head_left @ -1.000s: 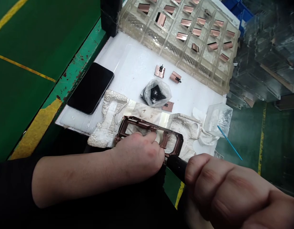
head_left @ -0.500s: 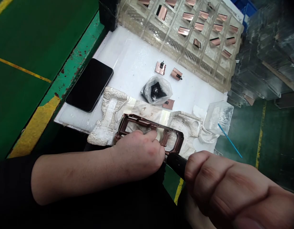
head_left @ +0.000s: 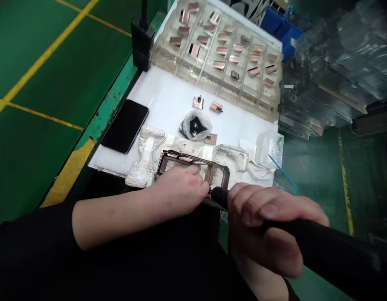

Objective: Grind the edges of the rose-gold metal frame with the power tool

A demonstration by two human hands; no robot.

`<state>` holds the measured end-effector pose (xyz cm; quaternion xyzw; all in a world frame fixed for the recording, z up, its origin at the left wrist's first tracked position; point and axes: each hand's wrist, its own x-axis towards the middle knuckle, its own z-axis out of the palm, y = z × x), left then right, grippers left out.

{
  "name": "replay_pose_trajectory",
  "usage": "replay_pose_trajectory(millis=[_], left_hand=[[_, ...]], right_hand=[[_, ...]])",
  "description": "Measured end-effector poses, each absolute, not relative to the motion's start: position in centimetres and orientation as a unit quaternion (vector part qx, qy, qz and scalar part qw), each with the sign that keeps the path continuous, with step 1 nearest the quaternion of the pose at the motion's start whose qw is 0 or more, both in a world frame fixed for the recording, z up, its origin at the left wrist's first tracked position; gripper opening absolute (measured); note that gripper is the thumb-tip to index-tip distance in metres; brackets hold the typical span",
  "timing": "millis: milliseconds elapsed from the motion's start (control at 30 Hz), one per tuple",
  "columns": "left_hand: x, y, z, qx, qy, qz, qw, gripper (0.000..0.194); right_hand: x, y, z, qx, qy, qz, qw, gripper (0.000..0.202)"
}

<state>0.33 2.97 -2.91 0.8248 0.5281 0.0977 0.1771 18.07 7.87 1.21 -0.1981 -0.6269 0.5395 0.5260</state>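
- Your left hand [head_left: 180, 190] presses fingers-together on the copper frame [head_left: 193, 167]; thin, stiff, prob. bendable; hold by rails
- Right hand [head_left: 265, 234] fist-clamped on black tool [head_left: 321, 251]; heavy-ish, grip firm

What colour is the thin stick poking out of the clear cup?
Blue stick, in the head view.

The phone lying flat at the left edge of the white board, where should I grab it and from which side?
Probably by its two long edges, coming from above. The phone lies flat, screen up, so only the rims offer purchase. Its left long edge sits beside the green table border and the foam block lies off its right near corner, so pinch around mid-length, where both sides look free.
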Motion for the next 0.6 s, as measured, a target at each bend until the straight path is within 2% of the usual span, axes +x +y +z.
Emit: replay_pose_trajectory(millis=[100,233,300,367,400,500,600], left_hand=[[0.2,2.6,-1.9,0.815,0.553,0.074,0.157,0.031],[-1.5,4.1,0.2,0.809,0.563,0.132,0.110,0.048],[-2.9,6.6,0.9,0.793,0.592,0.125,0.072,0.043],[-4.2,9.8,1.0,0.764,0.642,0.044,0.035,0.033],[-4.8,11.4,0.7,0.758,0.652,0.013,0.030,0.027],[-5.7,15.3,-0.6,0.747,0.663,-0.044,0.031,0.014],[-5.9,16.6,-1.9,0.744,0.664,-0.063,0.031,0.016]], right_hand=[[17.7,8.6,1.1,-0.134,-0.574,0.581,0.561,0.017],[19.0,9.5,3.1,-0.142,-0.537,0.567,0.608,0.030],[20.0,9.5,4.4,-0.199,-0.535,0.558,0.603,0.045],[20.8,9.5,5.3,-0.256,-0.530,0.573,0.570,0.065],[21.2,9.5,5.6,-0.283,-0.533,0.582,0.545,0.068],[22.4,9.7,5.6,-0.362,-0.568,0.572,0.468,0.048],[23.7,9.9,4.9,-0.411,-0.597,0.550,0.416,0.039]])
